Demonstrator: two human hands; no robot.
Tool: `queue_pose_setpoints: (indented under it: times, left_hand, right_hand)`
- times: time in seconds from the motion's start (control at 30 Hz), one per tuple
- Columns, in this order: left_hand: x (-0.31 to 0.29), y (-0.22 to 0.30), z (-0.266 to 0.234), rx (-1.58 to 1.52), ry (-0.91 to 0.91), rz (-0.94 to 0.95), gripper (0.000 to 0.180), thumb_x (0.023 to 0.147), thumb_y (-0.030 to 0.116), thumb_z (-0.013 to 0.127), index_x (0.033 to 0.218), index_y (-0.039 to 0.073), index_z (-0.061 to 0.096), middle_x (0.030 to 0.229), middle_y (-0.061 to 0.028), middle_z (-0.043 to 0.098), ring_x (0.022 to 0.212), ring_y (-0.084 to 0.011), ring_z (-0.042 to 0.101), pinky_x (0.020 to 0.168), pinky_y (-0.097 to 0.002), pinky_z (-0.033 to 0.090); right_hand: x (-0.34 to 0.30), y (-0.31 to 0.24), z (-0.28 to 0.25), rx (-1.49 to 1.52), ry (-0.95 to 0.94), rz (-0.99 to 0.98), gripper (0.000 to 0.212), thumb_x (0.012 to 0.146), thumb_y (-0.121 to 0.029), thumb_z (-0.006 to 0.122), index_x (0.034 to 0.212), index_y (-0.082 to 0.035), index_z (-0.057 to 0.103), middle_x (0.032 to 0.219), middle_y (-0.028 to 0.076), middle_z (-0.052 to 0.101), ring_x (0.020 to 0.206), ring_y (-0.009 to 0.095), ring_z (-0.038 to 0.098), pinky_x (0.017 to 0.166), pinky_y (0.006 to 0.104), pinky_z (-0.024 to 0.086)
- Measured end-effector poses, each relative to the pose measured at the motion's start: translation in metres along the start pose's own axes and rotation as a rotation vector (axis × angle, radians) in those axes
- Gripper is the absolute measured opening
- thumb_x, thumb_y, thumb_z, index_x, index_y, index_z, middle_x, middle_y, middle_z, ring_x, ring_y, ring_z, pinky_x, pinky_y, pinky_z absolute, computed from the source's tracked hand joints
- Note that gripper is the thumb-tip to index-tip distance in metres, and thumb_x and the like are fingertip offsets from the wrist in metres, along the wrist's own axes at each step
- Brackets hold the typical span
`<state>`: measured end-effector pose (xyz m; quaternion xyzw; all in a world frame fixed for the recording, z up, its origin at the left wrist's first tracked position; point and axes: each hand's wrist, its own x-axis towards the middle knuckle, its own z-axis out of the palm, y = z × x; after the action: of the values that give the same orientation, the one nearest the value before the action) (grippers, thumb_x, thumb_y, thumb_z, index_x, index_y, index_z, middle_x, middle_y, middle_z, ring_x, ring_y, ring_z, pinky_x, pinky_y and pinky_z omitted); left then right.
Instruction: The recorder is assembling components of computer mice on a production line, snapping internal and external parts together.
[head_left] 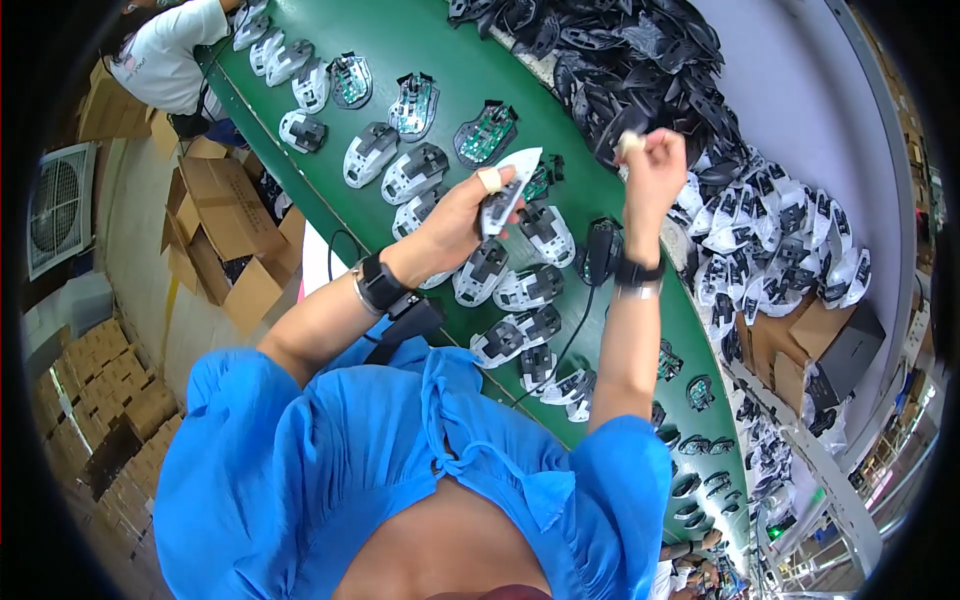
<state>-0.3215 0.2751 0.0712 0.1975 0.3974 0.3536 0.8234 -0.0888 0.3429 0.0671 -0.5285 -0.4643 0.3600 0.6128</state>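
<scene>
My left hand (455, 225) is closed around a white and grey computer mouse shell (513, 185), tilted on its side above the green table (380, 95). A pale finger cot covers that thumb. Raised beside a heap of black plastic shells (640, 70), my right hand (657, 180) has its fingers drawn together. A pale cover shows at its fingertips; whether anything small is pinched there I cannot make out. Below my hands lie several white and black mouse bodies (415, 172). Mouse bases with green circuit boards (487, 133) rest just beyond my left hand.
Bagged white mouse shells (780, 240) pile up past the table's right edge, above an open carton (780, 350). A black device (600, 250) with a cable lies near my right wrist. Open cardboard boxes (230, 220) stand left. Another person (170, 60) is at the far left.
</scene>
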Motion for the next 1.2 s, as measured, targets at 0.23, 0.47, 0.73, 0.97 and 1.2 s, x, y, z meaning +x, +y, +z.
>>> queue_pose_setpoints:
  times: [0.23,0.47,0.73,0.97,1.2]
  left_hand:
    - [0.002,-0.008,0.031,-0.023,-0.12,0.119,0.049,0.096,0.053,0.04,0.112,0.01,0.058,0.091,0.0048,0.059,0.08,-0.0047,0.054,0.07,-0.0221,0.043]
    - [-0.016,-0.007,0.033,0.122,-0.149,0.183,0.065,0.096,0.059,0.031,0.129,0.005,0.043,0.115,-0.0047,0.055,0.103,-0.0117,0.053,0.09,-0.027,0.041]
    - [-0.026,-0.019,0.035,0.259,-0.042,0.246,0.06,0.095,0.051,0.044,0.13,0.003,0.041,0.114,-0.0052,0.054,0.102,-0.0112,0.051,0.088,-0.0259,0.041]
    - [-0.029,-0.024,0.038,0.392,0.0,0.299,0.051,0.081,0.022,0.073,0.121,-0.002,0.052,0.105,-0.0079,0.062,0.094,-0.0112,0.057,0.083,-0.0249,0.046]
    - [-0.037,-0.017,0.039,0.585,-0.268,0.505,0.056,0.075,0.016,0.079,0.122,-0.001,0.055,0.113,-0.0072,0.06,0.1,-0.0123,0.056,0.086,-0.0261,0.046]
  right_hand:
    - [-0.123,-0.075,0.036,-0.093,-0.065,-0.014,0.022,0.074,0.005,0.068,0.081,-0.004,0.049,0.073,0.0,0.056,0.066,0.006,0.056,0.061,0.0214,0.049]
    - [-0.129,-0.079,0.034,-0.342,-0.03,-0.072,0.023,0.071,0.004,0.069,0.079,-0.003,0.049,0.064,0.001,0.053,0.056,0.007,0.054,0.056,0.0218,0.048]
    - [-0.143,-0.091,0.032,-0.451,-0.108,-0.035,0.022,0.074,0.002,0.067,0.081,-0.004,0.048,0.062,0.003,0.052,0.053,0.011,0.051,0.049,0.0255,0.044]
    - [-0.16,-0.094,0.025,-0.397,-0.107,0.049,0.029,0.072,0.001,0.071,0.09,-0.005,0.049,0.068,0.003,0.058,0.059,0.01,0.058,0.057,0.0247,0.05]
    - [-0.13,-0.101,-0.022,0.315,-0.377,0.413,0.063,0.074,0.003,0.068,0.133,-0.001,0.046,0.123,0.013,0.058,0.11,0.022,0.058,0.095,0.0331,0.045]
